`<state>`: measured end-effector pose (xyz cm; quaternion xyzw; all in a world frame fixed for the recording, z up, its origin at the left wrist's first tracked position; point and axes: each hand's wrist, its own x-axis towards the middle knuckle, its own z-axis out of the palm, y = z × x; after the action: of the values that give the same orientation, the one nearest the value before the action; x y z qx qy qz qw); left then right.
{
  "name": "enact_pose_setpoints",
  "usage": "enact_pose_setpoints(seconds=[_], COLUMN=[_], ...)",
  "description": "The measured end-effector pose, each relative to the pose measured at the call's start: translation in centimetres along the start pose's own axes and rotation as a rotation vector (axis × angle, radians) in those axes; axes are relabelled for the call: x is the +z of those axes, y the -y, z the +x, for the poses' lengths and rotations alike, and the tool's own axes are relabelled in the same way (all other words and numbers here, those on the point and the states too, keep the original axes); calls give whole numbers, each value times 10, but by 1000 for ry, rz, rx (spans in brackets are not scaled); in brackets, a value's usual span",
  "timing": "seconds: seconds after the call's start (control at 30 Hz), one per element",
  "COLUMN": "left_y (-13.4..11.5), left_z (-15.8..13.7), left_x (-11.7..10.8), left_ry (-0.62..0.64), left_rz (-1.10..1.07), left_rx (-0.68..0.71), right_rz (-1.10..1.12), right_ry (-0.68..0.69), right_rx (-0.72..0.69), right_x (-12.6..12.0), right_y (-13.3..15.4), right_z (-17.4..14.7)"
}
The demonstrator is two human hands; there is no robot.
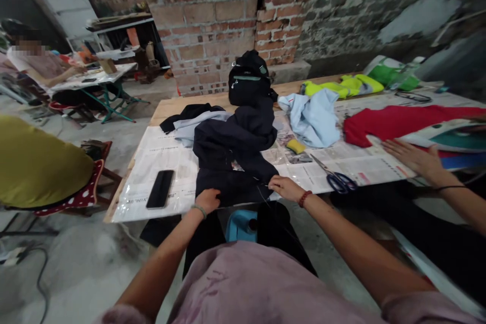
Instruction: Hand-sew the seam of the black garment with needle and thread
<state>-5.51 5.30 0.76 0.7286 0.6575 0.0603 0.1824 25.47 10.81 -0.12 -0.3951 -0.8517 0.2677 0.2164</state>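
Observation:
A dark navy garment [231, 186] lies before me at the table's front edge, its near part spread flat and the rest bunched up behind. My left hand [208, 200] is closed on its near left corner, fingertips partly hidden. At the right edge, my right hand [286, 188] pinches the cloth between thumb and fingers. A thin pale thread shows on the fabric beside that hand. Left of the garment lies a black phone [161, 189]. To the right are dark-handled scissors [339, 181] and a yellow sponge [295, 146].
Newspaper [131, 182] covers the table. A black bag [248, 81], light blue cloth [313, 116] and neon yellow garment [343, 86] lie farther back. At right, a co-worker's hand [413, 159] rests by a red garment [398, 120] and an iron [451, 135]. Another person sits left.

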Motion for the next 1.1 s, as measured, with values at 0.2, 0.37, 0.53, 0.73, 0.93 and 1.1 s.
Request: enact_pose_setpoints(seconds=[0.2,0.37,0.53,0.73,0.93,1.1], left_y=[37,18,26,53,24,-28], left_z=[16,12,-16,-42,-47,-44], left_x=[-61,-93,-55,-10,-22,-19], left_ry=[66,-359,-356,-352,-495,-591], left_rz=[61,255,386,309,256,253], left_rx=[-17,125,264,122,40,210], right_rz=[45,19,-70,-148,-151,-133], right_ry=[-91,-243,-319,-350,-373,-406], right_rx=[-21,-64,-87,-97,-85,-98], right_x=[16,31,50,63,66,65], right_y=[-2,1,-5,-9,-8,-7], right_z=[-5,-16,-29,-39,-41,-40])
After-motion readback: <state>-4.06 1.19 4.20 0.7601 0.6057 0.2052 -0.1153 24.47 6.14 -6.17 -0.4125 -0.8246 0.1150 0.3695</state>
